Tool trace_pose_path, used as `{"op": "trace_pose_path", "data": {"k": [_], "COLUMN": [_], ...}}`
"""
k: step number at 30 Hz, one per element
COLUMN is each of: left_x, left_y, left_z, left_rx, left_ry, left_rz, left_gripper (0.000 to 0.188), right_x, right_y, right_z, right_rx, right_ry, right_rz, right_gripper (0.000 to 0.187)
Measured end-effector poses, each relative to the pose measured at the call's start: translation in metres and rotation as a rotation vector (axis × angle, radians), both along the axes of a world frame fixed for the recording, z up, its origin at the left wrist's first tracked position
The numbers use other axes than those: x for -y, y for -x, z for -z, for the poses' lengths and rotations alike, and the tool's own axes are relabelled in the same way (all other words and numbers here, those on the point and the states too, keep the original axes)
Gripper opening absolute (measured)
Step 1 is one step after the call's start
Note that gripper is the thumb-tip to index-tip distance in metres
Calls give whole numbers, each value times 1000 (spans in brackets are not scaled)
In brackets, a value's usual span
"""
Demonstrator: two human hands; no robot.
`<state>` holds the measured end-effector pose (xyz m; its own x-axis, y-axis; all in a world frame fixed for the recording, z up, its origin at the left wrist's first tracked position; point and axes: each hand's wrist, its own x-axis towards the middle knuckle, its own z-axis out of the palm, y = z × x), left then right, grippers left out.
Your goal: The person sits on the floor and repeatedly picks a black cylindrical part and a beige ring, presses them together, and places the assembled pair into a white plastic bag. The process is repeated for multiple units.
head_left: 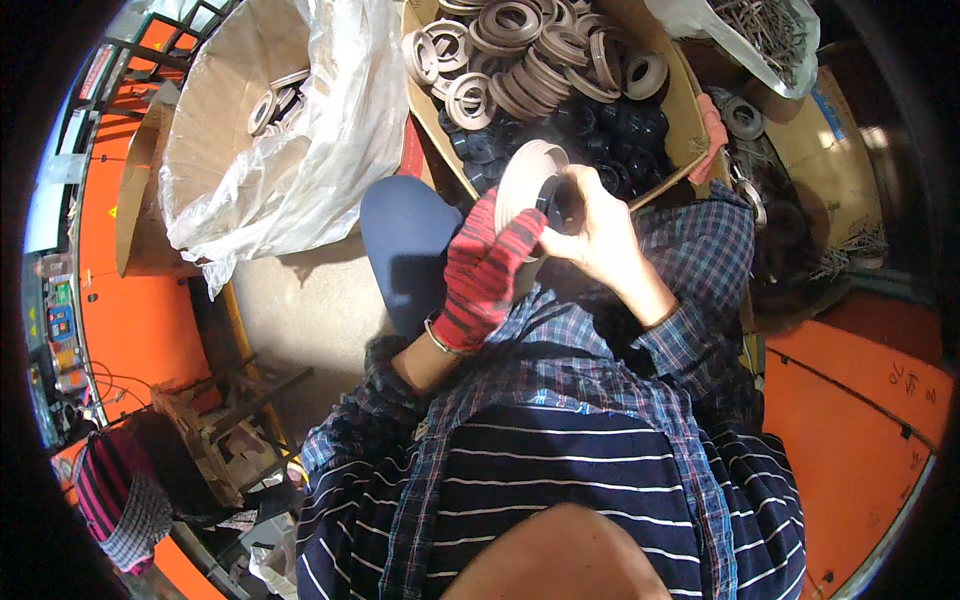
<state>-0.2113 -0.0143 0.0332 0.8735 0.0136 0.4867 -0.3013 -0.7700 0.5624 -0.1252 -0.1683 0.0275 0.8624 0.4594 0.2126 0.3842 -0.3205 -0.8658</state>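
Observation:
Above my lap, my left hand (488, 268), in a red-and-black knit glove, is closed round a beige flanged plastic ring (522, 180) held tilted. My bare right hand (610, 238) has its thumb and fingers closed on a black round plastic part (563, 203). That black part is pressed up to the ring's inner side; how far it is seated cannot be made out. Just beyond my hands, an open cardboard box (443, 140) holds many beige rings (530, 85) at the back and black round parts (615, 145) at the front.
At left stands a box lined with a clear plastic bag (330, 150), a few rings inside. A bag of metal pins (770, 40) is at the upper right. A pink cloth (711, 140) hangs on the box edge. Orange panels (140, 260) flank both sides.

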Motion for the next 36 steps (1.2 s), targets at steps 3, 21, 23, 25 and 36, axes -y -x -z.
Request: {"op": "trace_pose_path", "data": {"k": [3, 21, 23, 25, 36], "left_x": [10, 11, -9, -33, -155], "left_y": [2, -10, -8, -3, -131], "left_z": [-1, -10, -6, -14, -129], "left_rx": [-292, 21, 119, 52, 355], "left_ry": [536, 89, -95, -176, -538], "left_rz": [120, 169, 274, 366, -336], "left_gripper": [50, 48, 49, 46, 59], "right_x": [-5, -18, -8, 2, 57], "right_y": [9, 17, 8, -9, -198], "right_z": [-7, -3, -1, 3, 118], "right_rx": [-660, -1302, -1559, -1530, -81], "right_ry": [-511, -972, -943, -735, 1402], "right_rz": [23, 19, -180, -319, -367], "right_gripper": [34, 45, 51, 59, 44]}}
